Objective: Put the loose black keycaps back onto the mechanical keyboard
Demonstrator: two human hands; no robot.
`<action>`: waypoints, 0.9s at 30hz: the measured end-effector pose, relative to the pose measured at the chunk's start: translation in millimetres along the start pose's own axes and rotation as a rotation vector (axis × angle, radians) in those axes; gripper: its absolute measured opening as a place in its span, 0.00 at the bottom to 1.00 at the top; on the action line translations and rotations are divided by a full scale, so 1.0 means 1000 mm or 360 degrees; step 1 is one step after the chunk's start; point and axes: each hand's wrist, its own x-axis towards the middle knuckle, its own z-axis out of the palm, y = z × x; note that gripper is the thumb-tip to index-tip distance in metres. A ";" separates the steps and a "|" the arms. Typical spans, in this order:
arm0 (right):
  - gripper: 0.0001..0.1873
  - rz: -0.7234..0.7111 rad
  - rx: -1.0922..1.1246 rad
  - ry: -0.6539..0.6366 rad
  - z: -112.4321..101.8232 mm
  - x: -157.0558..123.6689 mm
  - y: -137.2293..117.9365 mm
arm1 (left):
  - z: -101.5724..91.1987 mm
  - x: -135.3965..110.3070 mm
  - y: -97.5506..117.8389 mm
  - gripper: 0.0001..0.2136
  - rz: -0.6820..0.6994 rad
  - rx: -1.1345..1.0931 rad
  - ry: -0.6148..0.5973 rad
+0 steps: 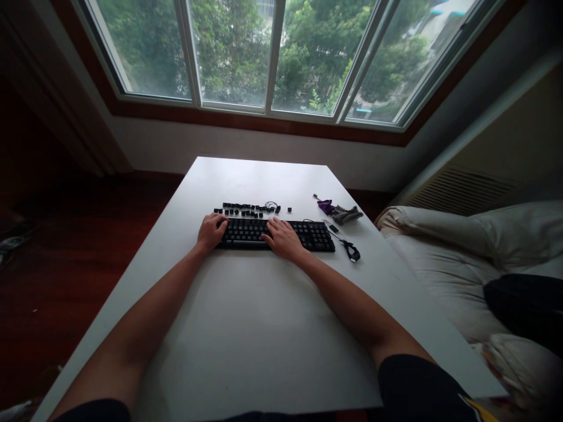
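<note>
A black computer keyboard [246, 230] lies flat on the white table, its long side across my view. At its left end, my left hand [212, 231] is closed around the upper corner, fingertips on the edge. My right hand [284, 237] rests palm down over the middle keys, with its fingers stretched out and the thumb apart. Behind the keyboard, loose black keycaps [241, 213] stand in two rough rows. A thin wire loop tool [271, 206] lies by the right end of those rows, and a single keycap [289, 209] sits apart.
Right of the keyboard are a coiled black cable [352, 252], a small dark piece [333, 228], a grey cloth [346, 215] and a purple item [325, 206]. The white table [259, 328] narrows toward the window. A pale sofa [431, 258] stands along its right side.
</note>
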 end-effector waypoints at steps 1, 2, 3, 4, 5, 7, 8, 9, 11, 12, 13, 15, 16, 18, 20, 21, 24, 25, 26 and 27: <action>0.36 0.0000 0.0004 -0.0007 0.000 0.000 -0.001 | 0.000 0.000 0.000 0.11 0.0004 -0.0001 0.0003; 0.36 0.0005 0.0010 -0.0011 0.000 -0.001 -0.001 | 0.000 -0.001 0.000 0.11 0.0010 -0.0002 0.0008; 0.35 0.0011 0.0022 -0.0010 -0.001 -0.001 -0.001 | -0.001 -0.001 0.000 0.11 0.0014 -0.0002 0.0013; 0.33 0.0019 0.0043 -0.0008 -0.002 -0.001 0.000 | -0.001 -0.001 0.000 0.11 0.0014 0.0000 0.0016; 0.31 0.0028 0.0072 -0.0006 -0.004 0.000 0.002 | -0.001 -0.002 0.000 0.11 0.0011 0.0002 0.0016; 0.26 0.0051 0.0147 -0.0010 -0.010 0.005 0.007 | -0.001 -0.003 0.001 0.11 0.0005 0.0003 0.0009; 0.23 0.0066 0.0179 -0.0020 -0.013 0.010 0.010 | -0.001 -0.003 0.001 0.11 0.0005 0.0003 0.0007; 0.22 0.0087 0.0198 -0.0031 -0.016 0.016 0.014 | -0.002 -0.004 0.002 0.11 0.0009 0.0003 0.0007; 0.19 0.0128 0.0197 -0.0047 -0.021 0.030 0.020 | -0.002 -0.005 0.002 0.11 0.0012 0.0003 0.0007; 0.17 0.0142 0.0183 -0.0051 -0.022 0.038 0.023 | -0.003 -0.005 0.003 0.11 0.0009 0.0004 0.0004; 0.16 0.0149 0.0168 -0.0055 -0.022 0.047 0.025 | -0.003 -0.005 0.003 0.11 0.0003 0.0005 -0.0001; 0.15 0.0148 0.0133 -0.0084 -0.018 0.063 0.027 | -0.003 -0.004 0.003 0.11 -0.0007 0.0005 -0.0012; 0.15 0.0149 0.0110 -0.0105 -0.016 0.071 0.028 | -0.003 -0.004 0.003 0.11 -0.0007 0.0006 -0.0015; 0.16 0.0168 0.0051 -0.0162 -0.010 0.085 0.029 | -0.003 -0.003 0.003 0.11 -0.0001 0.0004 -0.0015; 0.15 0.0197 -0.0008 -0.0223 -0.006 0.096 0.031 | -0.003 -0.002 0.003 0.11 0.0008 -0.0001 -0.0019; 0.15 0.0200 -0.0029 -0.0255 -0.005 0.101 0.032 | -0.004 -0.002 0.003 0.11 0.0011 -0.0005 -0.0023; 0.15 0.0159 -0.0071 -0.0361 -0.003 0.113 0.035 | -0.004 -0.002 0.004 0.11 0.0004 -0.0005 -0.0039; 0.16 0.0145 -0.0083 -0.0391 -0.003 0.116 0.036 | -0.005 -0.002 0.004 0.11 0.0001 -0.0001 -0.0044; 0.16 0.0137 -0.0094 -0.0411 -0.003 0.119 0.037 | -0.005 -0.002 0.003 0.11 -0.0001 0.0002 -0.0047; 0.16 0.0131 -0.0103 -0.0421 -0.002 0.122 0.038 | -0.004 -0.001 0.003 0.11 0.0001 0.0004 -0.0049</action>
